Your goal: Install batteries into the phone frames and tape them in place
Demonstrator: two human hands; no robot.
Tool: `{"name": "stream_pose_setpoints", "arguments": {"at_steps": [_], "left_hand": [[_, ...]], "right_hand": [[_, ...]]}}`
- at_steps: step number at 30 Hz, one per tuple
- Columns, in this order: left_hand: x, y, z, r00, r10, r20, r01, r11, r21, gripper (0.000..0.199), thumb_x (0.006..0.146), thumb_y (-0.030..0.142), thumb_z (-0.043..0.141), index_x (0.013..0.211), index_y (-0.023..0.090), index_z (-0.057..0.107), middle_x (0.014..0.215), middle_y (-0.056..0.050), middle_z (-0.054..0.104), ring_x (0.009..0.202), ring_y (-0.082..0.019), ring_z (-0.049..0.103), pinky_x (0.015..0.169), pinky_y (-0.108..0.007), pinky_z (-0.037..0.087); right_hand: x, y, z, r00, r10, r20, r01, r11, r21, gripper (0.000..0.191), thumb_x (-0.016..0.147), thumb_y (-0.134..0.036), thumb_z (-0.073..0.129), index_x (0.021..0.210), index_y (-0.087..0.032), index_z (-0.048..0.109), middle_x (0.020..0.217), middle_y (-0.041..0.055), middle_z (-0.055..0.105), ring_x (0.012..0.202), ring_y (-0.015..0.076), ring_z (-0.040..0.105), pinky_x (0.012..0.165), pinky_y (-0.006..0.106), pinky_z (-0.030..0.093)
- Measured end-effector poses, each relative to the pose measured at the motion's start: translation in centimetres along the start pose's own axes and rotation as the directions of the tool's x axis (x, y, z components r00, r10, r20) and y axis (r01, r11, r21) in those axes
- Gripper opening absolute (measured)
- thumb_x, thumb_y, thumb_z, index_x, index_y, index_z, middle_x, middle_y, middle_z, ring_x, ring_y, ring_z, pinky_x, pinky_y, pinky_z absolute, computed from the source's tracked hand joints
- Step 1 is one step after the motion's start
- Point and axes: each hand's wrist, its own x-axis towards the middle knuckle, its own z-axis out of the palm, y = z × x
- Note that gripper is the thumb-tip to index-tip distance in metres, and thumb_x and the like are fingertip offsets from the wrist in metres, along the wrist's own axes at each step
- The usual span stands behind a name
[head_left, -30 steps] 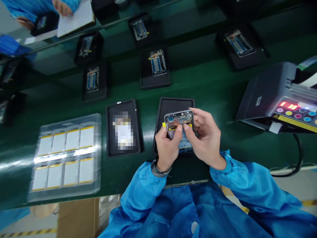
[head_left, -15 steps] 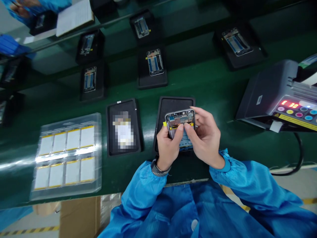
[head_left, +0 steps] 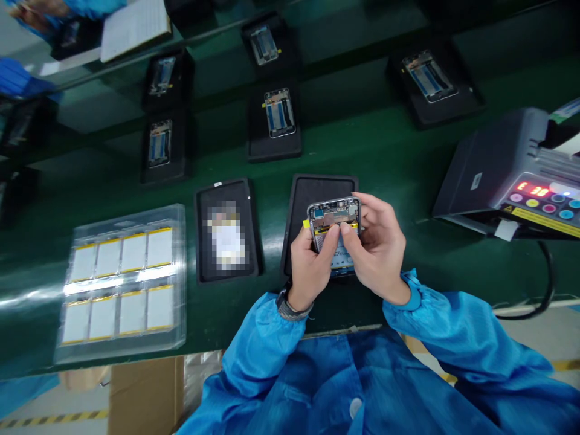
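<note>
Between my two hands is an opened smartphone (head_left: 333, 214), its circuit board showing at the top and a battery below, partly under my thumbs. My left hand (head_left: 310, 266) grips the phone's left edge, near a yellow tab (head_left: 306, 223). Around the right side wraps my right hand (head_left: 378, 254). Both thumb tips press side by side just below the board, at a yellow strip. What lies right under the thumbs is hidden. Beneath and behind the phone rests a black tray (head_left: 324, 184), partly covered by my hands.
Left of me lie a black tray (head_left: 203, 241) with blurred-out contents and a clear plastic tray (head_left: 179, 338) of several white batteries. A grey dispenser (head_left: 489, 163) with a red display stands at right. Further back, several black trays (head_left: 274, 151) hold opened phones. A co-worker's sleeve (head_left: 99, 6) shows top left.
The phone and my hands have shifted slightly to the right. Both thumbs stay pressed at the same strip. The trays further back appear moved slightly left.
</note>
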Motion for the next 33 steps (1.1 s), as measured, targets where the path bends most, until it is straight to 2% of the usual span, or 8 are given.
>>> {"name": "stream_pose_setpoints", "arguments": {"at_steps": [6,13,21,28,33], "left_hand": [[0.1,-0.2,0.0,0.999,-0.016,-0.039,0.017,1.000,0.020,0.027,0.092,0.041,0.071,0.099,0.015,0.075,0.089,-0.005,0.077,0.077,-0.016,0.068,0.070,-0.025,0.054],[0.2,-0.1,0.0,0.997,-0.022,-0.068,0.023,1.000,0.012,0.028,0.089,0.041,0.073,0.096,0.015,0.075,0.087,-0.005,0.077,0.075,-0.016,0.067,0.070,-0.026,0.054],[0.1,0.0,-0.4,0.997,-0.024,0.068,0.028,0.997,-0.066,0.034,0.094,0.045,0.068,0.112,0.016,0.073,0.102,-0.008,0.078,0.090,-0.019,0.072,0.081,-0.027,0.056],[0.2,-0.1,-0.1,1.000,0.001,-0.026,-0.001,1.000,0.014,0.031,0.091,0.045,0.071,0.100,0.016,0.075,0.088,-0.005,0.077,0.075,-0.016,0.067,0.069,-0.025,0.054],[0.1,-0.1,0.0,0.998,0.011,-0.066,-0.010,1.000,0.012,0.027,0.088,0.043,0.073,0.093,0.016,0.075,0.082,-0.004,0.075,0.069,-0.014,0.065,0.066,-0.024,0.052]], "right_hand": [[-0.1,0.1,0.0,1.000,-0.003,0.024,0.003,1.000,0.016,0.043,0.098,-0.029,0.067,0.139,-0.024,0.053,0.116,0.0097,0.072,0.105,0.0241,0.072,0.080,0.037,0.063],[-0.6,0.4,0.0,0.999,-0.019,0.039,0.021,0.999,-0.050,0.047,0.101,-0.032,0.063,0.145,-0.024,0.050,0.123,0.0117,0.069,0.109,0.0257,0.070,0.080,0.038,0.064],[-0.4,0.4,-0.1,0.998,-0.068,0.006,0.068,0.995,-0.069,0.049,0.100,-0.033,0.064,0.146,-0.023,0.050,0.124,0.0124,0.069,0.112,0.0277,0.070,0.089,0.043,0.064],[-0.8,0.5,-0.1,0.998,-0.063,0.011,0.063,0.997,-0.052,0.049,0.100,-0.032,0.065,0.146,-0.024,0.050,0.127,0.0123,0.068,0.114,0.0279,0.070,0.089,0.043,0.064],[-1.0,0.5,0.1,0.999,-0.052,-0.001,0.052,0.998,-0.047,0.051,0.100,-0.032,0.066,0.147,-0.025,0.049,0.128,0.0124,0.068,0.115,0.0283,0.069,0.089,0.043,0.064]]}}
